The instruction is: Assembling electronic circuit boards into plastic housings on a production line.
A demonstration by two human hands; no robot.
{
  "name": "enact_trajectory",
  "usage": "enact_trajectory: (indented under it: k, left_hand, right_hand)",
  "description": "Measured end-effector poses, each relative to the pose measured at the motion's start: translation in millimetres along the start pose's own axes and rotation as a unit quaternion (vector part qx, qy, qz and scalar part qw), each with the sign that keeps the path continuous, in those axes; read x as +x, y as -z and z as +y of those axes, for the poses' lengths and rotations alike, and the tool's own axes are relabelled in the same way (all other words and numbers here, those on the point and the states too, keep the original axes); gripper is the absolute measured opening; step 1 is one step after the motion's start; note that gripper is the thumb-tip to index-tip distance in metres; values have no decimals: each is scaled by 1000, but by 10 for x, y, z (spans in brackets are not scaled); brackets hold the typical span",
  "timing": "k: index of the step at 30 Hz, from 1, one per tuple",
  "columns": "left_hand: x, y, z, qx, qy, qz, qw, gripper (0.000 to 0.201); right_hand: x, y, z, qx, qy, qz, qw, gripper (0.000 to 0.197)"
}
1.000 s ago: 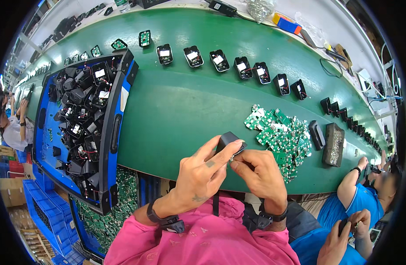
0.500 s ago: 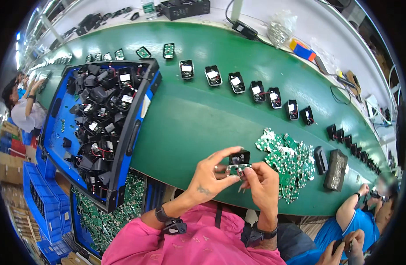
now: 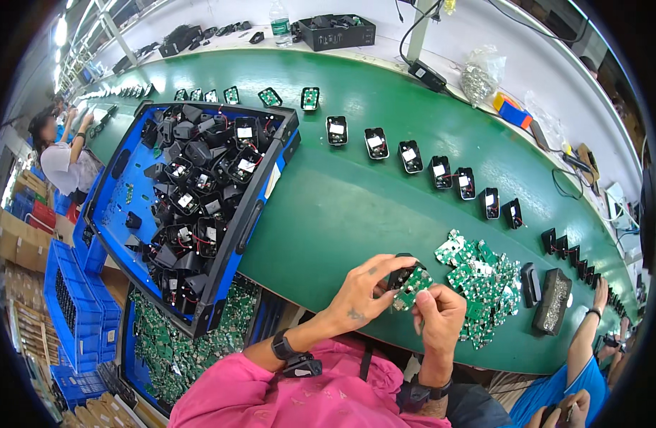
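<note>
My left hand is closed around a small black plastic housing above the table's near edge. Against the housing's opening lies a green circuit board, tilted so its component side shows. My right hand pinches the board's lower right edge between thumb and fingers. Part of the housing's inside is covered by the board. Just right of my hands spreads a heap of loose green circuit boards.
A blue crate at the left holds jumbled black housings. Housings stand in a curved row across the green table. A metal block lies right of the heap. Below the crate, a bin holds circuit boards. A co-worker's arm reaches in at right.
The view has shifted, so the scene sits further right and lower. The board, seen nearly edge-on before, now shows its face over the housing. The right-hand co-worker's arm has stretched toward the row.
</note>
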State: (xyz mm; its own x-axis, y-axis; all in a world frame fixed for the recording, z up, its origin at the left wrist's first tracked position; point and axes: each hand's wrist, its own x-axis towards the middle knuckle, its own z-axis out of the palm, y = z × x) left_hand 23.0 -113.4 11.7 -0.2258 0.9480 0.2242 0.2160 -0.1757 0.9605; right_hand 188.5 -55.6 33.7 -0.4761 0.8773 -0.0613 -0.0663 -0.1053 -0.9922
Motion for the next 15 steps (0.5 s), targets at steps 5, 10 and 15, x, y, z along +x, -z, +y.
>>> enact_trajectory:
  k: [5,10,15]
  left_hand:
    - [34,-24,0,-56,-7,8,998,55]
    - [44,-53,-59,46,-85,42,994,46]
    - [51,-41,87,-16,-69,-1,997,47]
  right_hand:
    - [93,63,-240,-251,162,-134,945,12]
    - [127,34,-349,-330,144,-89,929,12]
    - [96,12,-271,-276,105,19,955,18]
